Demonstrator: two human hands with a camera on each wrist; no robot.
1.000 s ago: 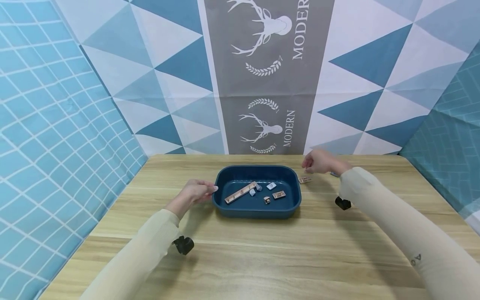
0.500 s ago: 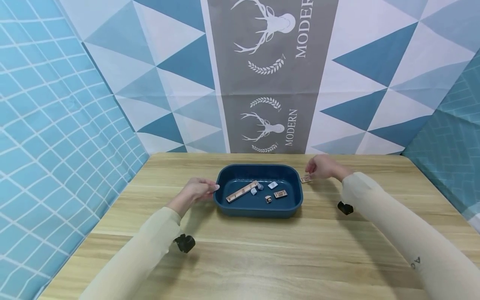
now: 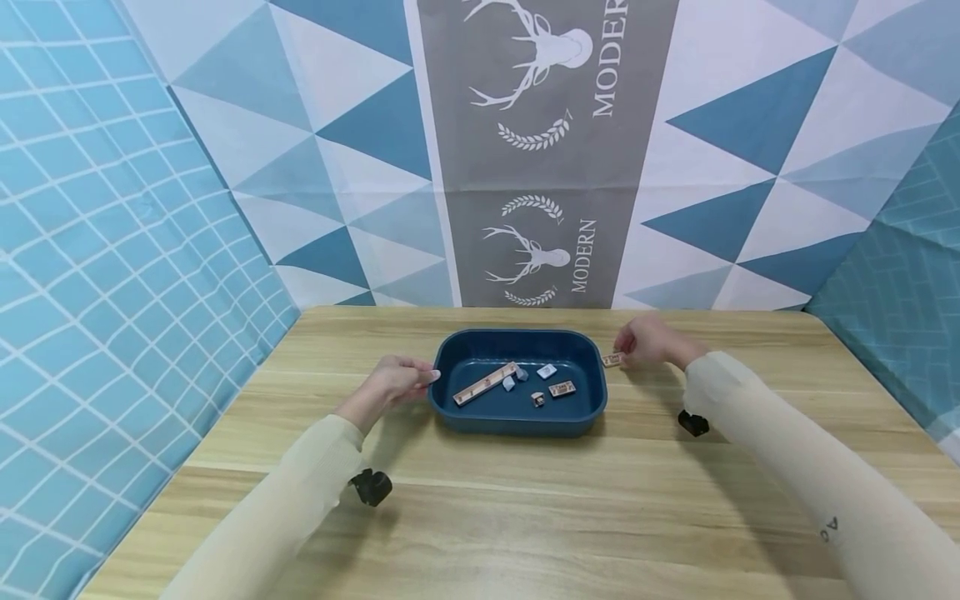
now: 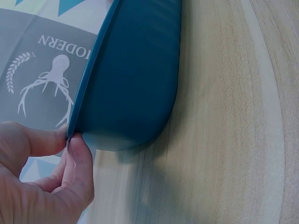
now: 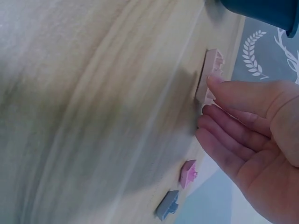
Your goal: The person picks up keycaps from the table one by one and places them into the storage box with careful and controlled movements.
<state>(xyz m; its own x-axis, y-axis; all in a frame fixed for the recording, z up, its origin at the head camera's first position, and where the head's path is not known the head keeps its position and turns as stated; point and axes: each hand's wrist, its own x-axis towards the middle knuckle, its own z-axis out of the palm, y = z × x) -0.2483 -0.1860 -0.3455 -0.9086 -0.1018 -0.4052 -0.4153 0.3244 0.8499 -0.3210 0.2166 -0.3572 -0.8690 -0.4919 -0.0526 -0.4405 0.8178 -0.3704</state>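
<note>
My left hand (image 3: 396, 379) pinches the left rim of a dark blue tray (image 3: 517, 427) between thumb and fingers; the left wrist view shows the grip at the tray's corner (image 4: 126, 93). In the tray lie a long tan strip (image 3: 485, 384), a tan rectangular piece (image 3: 562, 389), a white tile (image 3: 547, 371), a small tan piece (image 3: 537, 399) and two pale grey bits (image 3: 509, 383). Just right of the tray, my right hand (image 3: 654, 342) has its thumb and fingertips at the near end of a small pale tan block (image 5: 211, 70) on the table.
Close to the right hand, a small pink piece (image 5: 188, 173) and a blue-grey piece (image 5: 167, 205) lie on the wooden table (image 3: 480, 517). A patterned cloth wall (image 3: 540, 167) rises behind the table, with a tiled-pattern cloth (image 3: 97, 250) at the left.
My right hand has come down and rightward onto the tan block beside the tray. The left hand keeps its hold on the rim, and the tray's contents look the same.
</note>
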